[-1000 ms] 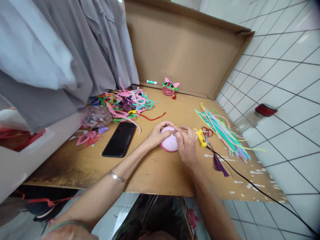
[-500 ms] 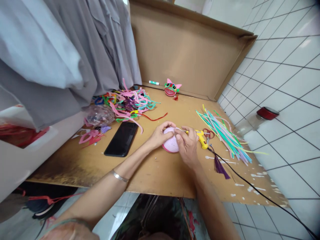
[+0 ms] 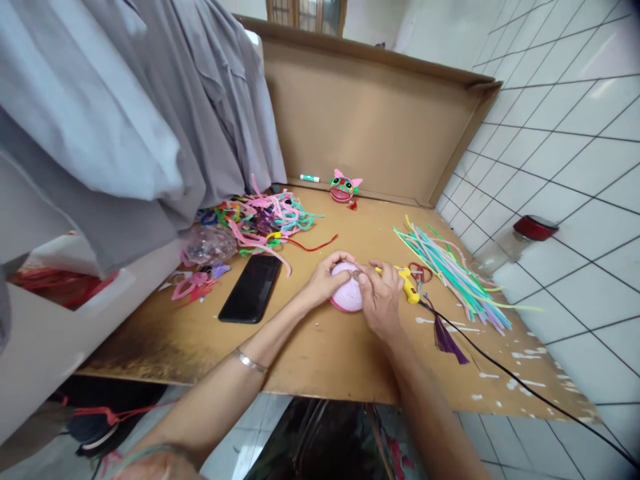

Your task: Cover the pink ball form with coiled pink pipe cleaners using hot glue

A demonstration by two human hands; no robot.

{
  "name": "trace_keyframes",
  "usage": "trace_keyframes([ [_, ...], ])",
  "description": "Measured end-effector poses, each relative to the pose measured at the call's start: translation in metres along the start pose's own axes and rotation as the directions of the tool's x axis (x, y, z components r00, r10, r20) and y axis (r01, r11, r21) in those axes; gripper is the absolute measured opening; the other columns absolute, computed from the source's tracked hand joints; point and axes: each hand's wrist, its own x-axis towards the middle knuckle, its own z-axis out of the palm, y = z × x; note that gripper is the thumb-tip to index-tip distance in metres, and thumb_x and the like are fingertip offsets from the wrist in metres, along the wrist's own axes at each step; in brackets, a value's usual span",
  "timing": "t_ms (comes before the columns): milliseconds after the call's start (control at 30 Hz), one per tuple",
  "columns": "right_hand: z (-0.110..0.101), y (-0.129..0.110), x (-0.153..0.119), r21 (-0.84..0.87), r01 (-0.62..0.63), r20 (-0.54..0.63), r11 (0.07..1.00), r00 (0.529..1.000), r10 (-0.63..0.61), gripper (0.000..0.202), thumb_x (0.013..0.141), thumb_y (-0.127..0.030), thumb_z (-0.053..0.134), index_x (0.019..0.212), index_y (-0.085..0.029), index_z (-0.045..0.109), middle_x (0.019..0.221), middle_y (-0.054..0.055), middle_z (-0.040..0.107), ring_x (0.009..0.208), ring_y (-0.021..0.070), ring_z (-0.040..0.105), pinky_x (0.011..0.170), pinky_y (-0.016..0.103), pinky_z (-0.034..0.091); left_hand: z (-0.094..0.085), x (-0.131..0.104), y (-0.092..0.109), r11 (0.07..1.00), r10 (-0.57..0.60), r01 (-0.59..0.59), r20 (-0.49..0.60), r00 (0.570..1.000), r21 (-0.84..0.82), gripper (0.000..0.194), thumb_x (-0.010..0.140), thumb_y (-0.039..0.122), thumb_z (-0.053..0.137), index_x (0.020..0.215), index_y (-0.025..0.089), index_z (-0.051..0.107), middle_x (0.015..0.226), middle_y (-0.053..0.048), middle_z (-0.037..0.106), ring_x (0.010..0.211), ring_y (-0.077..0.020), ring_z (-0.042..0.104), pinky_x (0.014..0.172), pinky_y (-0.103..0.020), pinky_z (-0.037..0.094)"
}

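A round lilac disc with a pink edge (image 3: 346, 297) is between my hands above the middle of the table. My left hand (image 3: 326, 279) grips its upper left side, thumb on top. My right hand (image 3: 382, 297) is closed at its right side, thumb and forefinger pinched near a small dark spot on the disc; what they pinch is too small to make out. Just beyond the right fingers lies a yellow glue gun (image 3: 411, 287), partly hidden, with red-handled scissors (image 3: 421, 272) beside it.
Pipe cleaners (image 3: 457, 280) and a purple tassel (image 3: 447, 340) lie right, near a black cable. A phone (image 3: 251, 288) and tangled pipe cleaners (image 3: 280, 217) lie left. A small animal face (image 3: 343, 187) and glue stick (image 3: 309, 178) sit by the cardboard wall (image 3: 370, 113). A red-lidded jar (image 3: 520, 240) stands right.
The view has shifted, so the table things appear slightly lower and mostly further right. My right fingers have curled in closer over the disc; my left hand keeps its hold.
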Motion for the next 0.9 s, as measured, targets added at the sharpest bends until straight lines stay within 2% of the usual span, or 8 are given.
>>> trace_keyframes([
  [167,0.0018,0.0047,-0.0001,0.003,-0.031,-0.01,1.0,0.999,0.031,0.047,0.103,-0.039,0.028,0.107,-0.021,0.072,0.111,0.012,0.062,0.108,0.0261,0.054,0.091,0.043,0.035,0.0007,-0.0011,0.004,0.998,-0.033,0.033,-0.002,0.999,-0.046,0.026,0.062,0.025,0.06,0.087,0.018,0.058,0.103,-0.004,0.067,0.088,-0.0166,0.062,0.078,-0.026,0.048],
  [300,0.0005,0.0042,-0.0012,0.075,-0.054,-0.034,0.996,0.998,0.057,0.049,0.103,-0.035,0.025,0.107,-0.02,0.072,0.109,0.012,0.062,0.108,0.0254,0.055,0.092,0.043,0.036,0.0,-0.0024,0.0061,0.998,-0.049,0.049,-0.009,0.999,-0.037,0.025,0.063,0.026,0.062,0.086,0.018,0.059,0.109,-0.005,0.067,0.092,-0.0175,0.062,0.081,-0.027,0.048],
  [433,-0.0006,0.0048,-0.0019,0.14,-0.084,-0.092,0.987,0.991,0.098,0.052,0.103,-0.034,0.025,0.098,-0.019,0.074,0.104,0.011,0.063,0.105,0.0251,0.055,0.094,0.044,0.037,-0.0014,-0.0017,0.0044,0.998,-0.035,0.034,-0.03,0.999,-0.055,0.025,0.061,0.027,0.062,0.084,0.018,0.058,0.104,-0.005,0.066,0.09,-0.0167,0.061,0.08,-0.026,0.046],
  [567,-0.0018,0.0039,-0.0018,0.154,-0.092,-0.101,0.984,0.989,0.109,0.051,0.102,-0.036,0.027,0.092,-0.019,0.074,0.102,0.011,0.063,0.103,0.025,0.055,0.093,0.044,0.037,-0.0021,-0.0011,0.0027,0.997,-0.044,0.042,-0.029,0.999,-0.061,0.025,0.061,0.027,0.06,0.084,0.018,0.056,0.103,-0.004,0.065,0.088,-0.0161,0.06,0.079,-0.026,0.045],
  [700,-0.0035,0.0005,-0.0016,0.135,-0.073,-0.056,0.988,0.995,0.081,0.049,0.102,-0.037,0.028,0.097,-0.02,0.074,0.108,0.012,0.061,0.107,0.0262,0.053,0.095,0.046,0.037,-0.0012,-0.0018,0.0045,0.997,-0.045,0.043,-0.028,0.999,-0.062,0.025,0.06,0.027,0.06,0.084,0.019,0.055,0.103,-0.004,0.065,0.089,-0.0164,0.059,0.079,-0.027,0.045],
  [900,-0.0011,-0.0004,-0.0008,0.173,-0.058,0.041,0.983,0.998,0.051,0.052,0.103,-0.041,0.024,0.115,-0.024,0.071,0.116,0.011,0.058,0.114,0.0254,0.051,0.098,0.045,0.036,-0.0001,-0.0032,0.008,0.998,-0.027,0.027,-0.008,1.0,-0.062,0.022,0.062,0.025,0.061,0.083,0.018,0.056,0.103,-0.004,0.066,0.093,-0.0168,0.061,0.085,-0.029,0.046],
])
